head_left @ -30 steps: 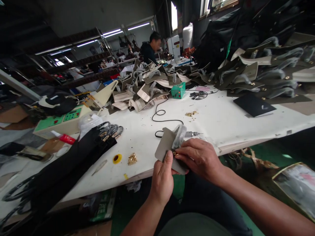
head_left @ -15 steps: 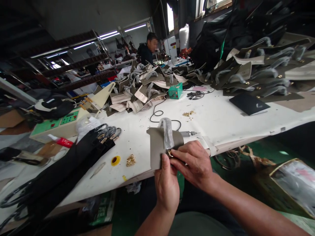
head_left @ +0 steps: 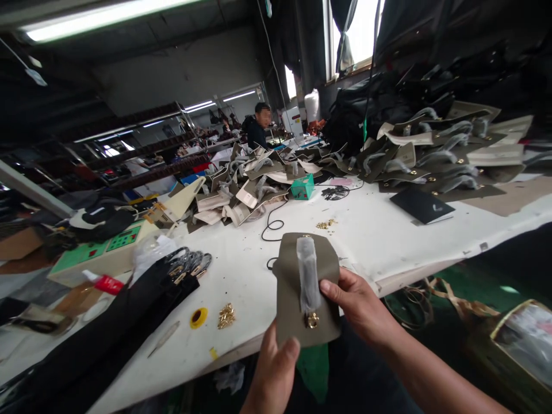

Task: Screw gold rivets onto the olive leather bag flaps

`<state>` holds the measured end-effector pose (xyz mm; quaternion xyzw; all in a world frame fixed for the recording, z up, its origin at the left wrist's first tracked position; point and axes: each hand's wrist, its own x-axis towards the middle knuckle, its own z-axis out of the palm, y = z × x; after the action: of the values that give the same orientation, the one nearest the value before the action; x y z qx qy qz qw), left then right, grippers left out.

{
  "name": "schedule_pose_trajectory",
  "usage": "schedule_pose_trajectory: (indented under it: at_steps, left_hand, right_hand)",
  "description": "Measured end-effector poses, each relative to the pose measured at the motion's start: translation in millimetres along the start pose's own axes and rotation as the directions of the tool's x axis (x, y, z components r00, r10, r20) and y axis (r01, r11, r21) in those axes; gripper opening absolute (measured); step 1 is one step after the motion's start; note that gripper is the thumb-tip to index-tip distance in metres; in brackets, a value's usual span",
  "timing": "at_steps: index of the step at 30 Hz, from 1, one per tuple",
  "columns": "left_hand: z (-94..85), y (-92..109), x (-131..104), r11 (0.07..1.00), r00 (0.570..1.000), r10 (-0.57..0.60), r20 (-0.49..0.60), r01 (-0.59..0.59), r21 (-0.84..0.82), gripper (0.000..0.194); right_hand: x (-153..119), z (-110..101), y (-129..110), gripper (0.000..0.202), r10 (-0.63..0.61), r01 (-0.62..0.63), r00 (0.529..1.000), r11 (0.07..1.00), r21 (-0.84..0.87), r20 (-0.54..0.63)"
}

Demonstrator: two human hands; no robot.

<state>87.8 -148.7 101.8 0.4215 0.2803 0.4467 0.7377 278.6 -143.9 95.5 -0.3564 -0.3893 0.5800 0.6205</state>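
Note:
An olive-grey bag flap [head_left: 288, 287] is held up over the table's front edge, its outer face toward me. A handle wrapped in clear plastic [head_left: 307, 270] runs down its middle, with gold-coloured hardware [head_left: 312, 320] at the lower end. My left hand [head_left: 276, 368] grips the flap's lower left corner, thumb on the front. My right hand [head_left: 360, 302] pinches the right edge, its thumb beside the wrapped handle; its other fingers are hidden behind the flap.
Small gold fittings [head_left: 226, 315] lie beside a yellow roll [head_left: 198, 318] on the white table [head_left: 241, 270]. Black straps [head_left: 142, 305] cover the left side. Similar flaps [head_left: 245, 195] are heaped behind a green box [head_left: 302, 187]. A black booklet [head_left: 422, 204] lies right. A person [head_left: 256, 126] sits beyond.
The flap has been raised and turned to face me more squarely. My right hand has left the gold hardware for the right edge; my left hand has moved lower. The camera view has tilted up.

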Motion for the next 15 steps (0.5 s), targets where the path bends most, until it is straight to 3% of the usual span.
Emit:
schedule_pose_trajectory:
  at_steps: [2, 3, 7, 10, 11, 13, 15]
  left_hand:
    - [-5.0, 19, 7, 0.99, 0.993, -0.012, 0.117, 0.028, -0.136, 0.078]
    - [-6.3, 28, 12, 0.983, 0.992, -0.019, 0.125, 0.041, -0.181, 0.079]
    - [-6.7, 47, 29, 0.978, 0.995, -0.097, 0.009, 0.097, -0.184, 0.061]
    - [-3.1, 44, 38, 0.992, 0.99, -0.105, -0.098, 0.098, -0.077, 0.049]
    - [-1.6, 42, 40, 0.996, 0.989, -0.088, -0.122, 0.084, -0.036, 0.047]
    - [1.1, 38, 41, 0.996, 0.987, -0.031, -0.157, 0.043, 0.074, 0.042]
    - [2.6, 36, 42, 0.978, 0.986, 0.029, -0.164, 0.006, 0.209, 0.041]
  right_hand:
    - [-5, -3, -2, 0.029, 0.069, -0.066, 0.994, 0.997, -0.034, 0.09]
    - [-8, -4, -3, 0.03, 0.11, -0.103, 0.983, 0.993, -0.058, 0.144]
    - [-21, -7, -3, 0.032, 0.208, -0.16, 0.934, 0.971, -0.179, 0.29]
    - [-23, -11, -1, 0.035, 0.205, -0.134, 0.942, 0.955, -0.264, 0.265]
    - [-22, -13, -2, 0.036, 0.156, -0.089, 0.968, 0.946, -0.313, 0.196]
    - [-17, -15, -6, 0.037, -0.079, 0.068, 0.997, 0.879, -0.472, -0.004]
    - [-8, -13, -15, 0.033, -0.373, 0.233, 0.924, 0.727, -0.646, -0.088]
